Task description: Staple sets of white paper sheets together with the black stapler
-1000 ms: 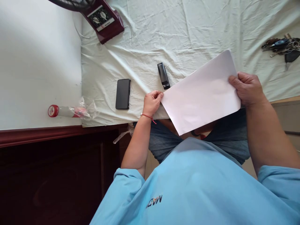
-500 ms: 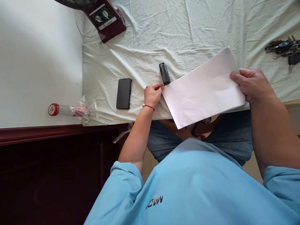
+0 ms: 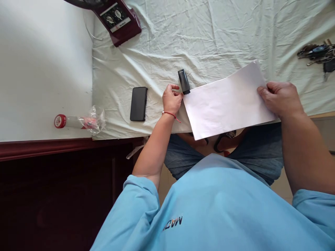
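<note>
A white sheet of paper (image 3: 225,104) lies tilted over the near edge of the cloth-covered table (image 3: 209,35), its lower part hanging past the edge above my lap. My right hand (image 3: 281,99) grips the sheet's right end, thumb on top. My left hand (image 3: 171,99), with a red string at the wrist, is at the sheet's left corner with its fingers apart. Its fingertips are right beside the near end of a black stapler (image 3: 184,81), which lies on the cloth touching the paper's upper left edge.
A black phone (image 3: 138,104) lies left of my left hand. A plastic bottle with a red cap (image 3: 75,122) lies on the white surface at the left. A dark red fan base (image 3: 117,19) stands at the back, and keys (image 3: 318,52) lie far right.
The paper has come down flatter onto the table edge. My left hand let go of the sheet's corner, opened and moved up beside the stapler. My right hand kept its grip.
</note>
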`<state>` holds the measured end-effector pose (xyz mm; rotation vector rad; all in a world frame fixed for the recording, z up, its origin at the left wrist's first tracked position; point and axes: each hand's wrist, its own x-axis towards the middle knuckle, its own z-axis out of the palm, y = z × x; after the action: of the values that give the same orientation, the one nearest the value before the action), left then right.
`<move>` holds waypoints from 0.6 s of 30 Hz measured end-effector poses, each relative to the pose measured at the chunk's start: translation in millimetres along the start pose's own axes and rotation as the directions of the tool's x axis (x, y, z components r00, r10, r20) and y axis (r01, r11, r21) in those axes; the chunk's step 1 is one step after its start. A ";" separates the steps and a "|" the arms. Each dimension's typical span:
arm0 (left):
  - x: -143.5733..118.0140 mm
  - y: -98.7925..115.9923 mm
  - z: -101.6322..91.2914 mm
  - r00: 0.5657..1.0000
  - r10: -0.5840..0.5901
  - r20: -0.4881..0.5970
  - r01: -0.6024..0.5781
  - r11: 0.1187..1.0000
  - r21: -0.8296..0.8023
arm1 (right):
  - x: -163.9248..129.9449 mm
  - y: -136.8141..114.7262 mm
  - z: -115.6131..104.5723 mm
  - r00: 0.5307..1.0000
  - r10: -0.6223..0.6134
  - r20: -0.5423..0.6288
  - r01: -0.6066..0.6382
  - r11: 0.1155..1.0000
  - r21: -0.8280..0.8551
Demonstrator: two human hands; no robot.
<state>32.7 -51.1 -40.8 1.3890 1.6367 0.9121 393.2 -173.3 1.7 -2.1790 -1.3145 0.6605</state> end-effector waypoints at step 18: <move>-41.8 -24.3 -8.8 0.865 0.470 0.176 -0.498 0.760 0.416 | -6.3 15.3 10.7 0.984 -0.118 -0.132 0.108 0.991 -0.081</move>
<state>18.4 -96.2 -53.9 2.2208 1.5184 0.7768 393.7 -183.3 -15.2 -2.1468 -1.3983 0.4176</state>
